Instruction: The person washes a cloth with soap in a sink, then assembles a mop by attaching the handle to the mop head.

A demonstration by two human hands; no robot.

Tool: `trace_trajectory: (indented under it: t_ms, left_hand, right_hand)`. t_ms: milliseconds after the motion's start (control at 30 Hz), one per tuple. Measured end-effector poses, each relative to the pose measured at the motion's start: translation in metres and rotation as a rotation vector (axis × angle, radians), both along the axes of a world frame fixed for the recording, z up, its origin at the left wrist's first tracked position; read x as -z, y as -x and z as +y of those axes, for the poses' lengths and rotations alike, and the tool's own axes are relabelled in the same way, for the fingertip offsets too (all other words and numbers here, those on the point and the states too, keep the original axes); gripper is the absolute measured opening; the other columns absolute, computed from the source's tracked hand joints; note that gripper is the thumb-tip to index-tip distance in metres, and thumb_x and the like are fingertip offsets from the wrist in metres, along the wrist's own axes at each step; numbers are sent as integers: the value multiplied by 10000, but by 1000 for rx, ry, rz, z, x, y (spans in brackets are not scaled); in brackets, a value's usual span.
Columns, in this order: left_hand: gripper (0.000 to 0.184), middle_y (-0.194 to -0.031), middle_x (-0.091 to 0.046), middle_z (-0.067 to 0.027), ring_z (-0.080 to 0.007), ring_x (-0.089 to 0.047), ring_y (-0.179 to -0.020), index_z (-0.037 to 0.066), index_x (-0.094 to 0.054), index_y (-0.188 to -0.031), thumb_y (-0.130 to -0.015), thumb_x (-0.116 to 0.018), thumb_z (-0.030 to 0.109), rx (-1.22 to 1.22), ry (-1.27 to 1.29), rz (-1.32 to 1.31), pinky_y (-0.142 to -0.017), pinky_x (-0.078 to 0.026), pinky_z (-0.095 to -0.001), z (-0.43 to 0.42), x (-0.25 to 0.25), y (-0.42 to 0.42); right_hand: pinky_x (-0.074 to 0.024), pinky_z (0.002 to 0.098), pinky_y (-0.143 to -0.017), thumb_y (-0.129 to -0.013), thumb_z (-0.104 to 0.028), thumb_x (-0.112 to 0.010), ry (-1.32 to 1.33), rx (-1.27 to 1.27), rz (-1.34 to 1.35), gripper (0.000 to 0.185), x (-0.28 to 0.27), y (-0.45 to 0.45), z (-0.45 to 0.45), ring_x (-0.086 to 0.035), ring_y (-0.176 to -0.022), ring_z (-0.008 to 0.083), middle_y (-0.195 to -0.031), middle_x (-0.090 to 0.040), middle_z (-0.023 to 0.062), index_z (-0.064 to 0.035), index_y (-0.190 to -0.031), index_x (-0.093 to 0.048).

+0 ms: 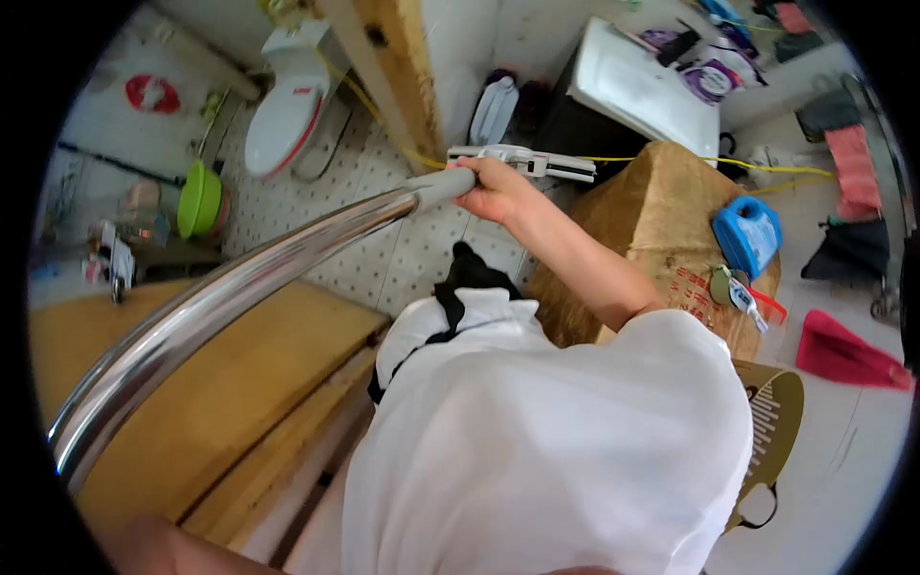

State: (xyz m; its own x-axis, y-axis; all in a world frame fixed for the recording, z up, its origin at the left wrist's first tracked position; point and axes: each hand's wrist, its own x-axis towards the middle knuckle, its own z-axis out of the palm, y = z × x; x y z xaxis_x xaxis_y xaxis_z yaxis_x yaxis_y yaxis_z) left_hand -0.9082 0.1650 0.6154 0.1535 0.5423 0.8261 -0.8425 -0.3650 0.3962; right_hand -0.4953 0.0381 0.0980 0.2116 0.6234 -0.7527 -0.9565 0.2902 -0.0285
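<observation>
My right hand (pixel 491 190) is wrapped around the grey end sleeve (pixel 446 187) of a long shiny metal tube (pixel 240 273). The tube looks curved and runs down to the lower left edge of the view. Just beyond my fingers lies a white and grey flat fitting (pixel 527 162); whether it joins the tube is hidden by my hand. A blurred part of my left arm (pixel 177 554) shows at the bottom left, and no fingers of my left hand can be made out.
A toilet (pixel 281 129) and a green basin (pixel 199 201) are at the upper left. A wooden post (pixel 383 77) rises near a white sink (pixel 637 86). Right of me, a cardboard box (pixel 671 211) holds a blue bottle (pixel 747 235). A wooden board (pixel 230 374) lies left.
</observation>
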Motion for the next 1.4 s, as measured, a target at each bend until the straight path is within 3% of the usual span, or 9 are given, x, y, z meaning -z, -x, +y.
trace_trajectory:
  t_ms: [167, 367, 400, 467, 533, 700, 900, 1067, 1400]
  left_hand:
    - [112, -699, -507, -35, -143, -542, -633, 46, -514, -745, -712, -580, -40, 181, -53, -40, -630, -479, -256, -12, 95, -23]
    - [106, -687, -510, -34, -138, -541, -622, 46, -517, -736, -711, -581, -36, 331, -83, -21, -622, -480, -254, -37, 201, -76]
    - [105, -685, -511, -33, -138, -541, -620, 46, -518, -735, -711, -581, -35, 344, -83, -12, -621, -480, -254, -43, 218, -86]
    - [104, -681, -512, -33, -136, -540, -617, 46, -519, -732, -711, -581, -34, 373, -75, 9, -619, -480, -253, -53, 245, -106]
    - [102, -676, -513, -32, -135, -540, -613, 46, -519, -729, -711, -582, -32, 391, -67, 34, -616, -481, -253, -63, 269, -126]
    - [98, -666, -516, -31, -131, -539, -604, 46, -522, -722, -710, -583, -29, 406, -27, 86, -609, -482, -251, -82, 314, -181]
    - [93, -654, -519, -30, -126, -537, -592, 47, -524, -713, -709, -584, -25, 421, 10, 156, -602, -483, -249, -105, 334, -255]
    - [90, -643, -521, -28, -122, -536, -583, 47, -527, -706, -709, -585, -22, 438, 1, 189, -595, -484, -247, -121, 333, -298]
    - [85, -623, -527, -26, -114, -534, -565, 48, -531, -691, -708, -587, -15, 574, -173, 149, -582, -485, -244, -138, 269, -359]
  right_hand:
    - [-459, 377, -800, -888, -18, -459, -89, 52, -117, 200, -81, -4, -30, -498, -907, 226, -1043, -436, 129, 17, -1070, -385]
    - [-446, 343, -817, -868, 4, -485, -282, 112, -162, 152, -133, -33, -57, -508, -889, 214, -994, -471, 127, 33, -1006, -426]
    - [-444, 342, -823, -866, 3, -486, -318, 135, -240, 142, -139, -40, -60, -510, -891, 214, -980, -479, 128, 35, -994, -433]
    - [-394, 422, -917, -884, -5, -441, -506, 205, -229, 252, -134, -68, -61, -459, -985, 262, -1076, -408, 165, 67, -1090, -315]
    - [-406, 411, -892, -876, 2, -450, -515, 220, -357, 238, -137, -95, -65, -464, -956, 251, -1060, -413, 160, 61, -1067, -320]
    - [-443, 403, -800, -853, 4, -470, -506, 320, -353, 189, -130, -164, -93, -491, -815, 250, -930, -459, 160, 51, -995, -354]
    - [-467, 401, -715, -850, -5, -428, -348, 366, -347, 58, -105, -218, -143, -494, -712, 262, -782, -476, 155, 42, -871, -401]
    - [-465, 402, -703, -848, -24, -433, -345, 379, -287, 65, -76, -242, -178, -505, -713, 264, -777, -499, 156, 35, -855, -406]
    - [-463, 348, -724, -871, -92, -434, -154, 193, -336, 132, -61, -253, -211, -519, -717, 230, -755, -528, 110, 17, -808, -473]
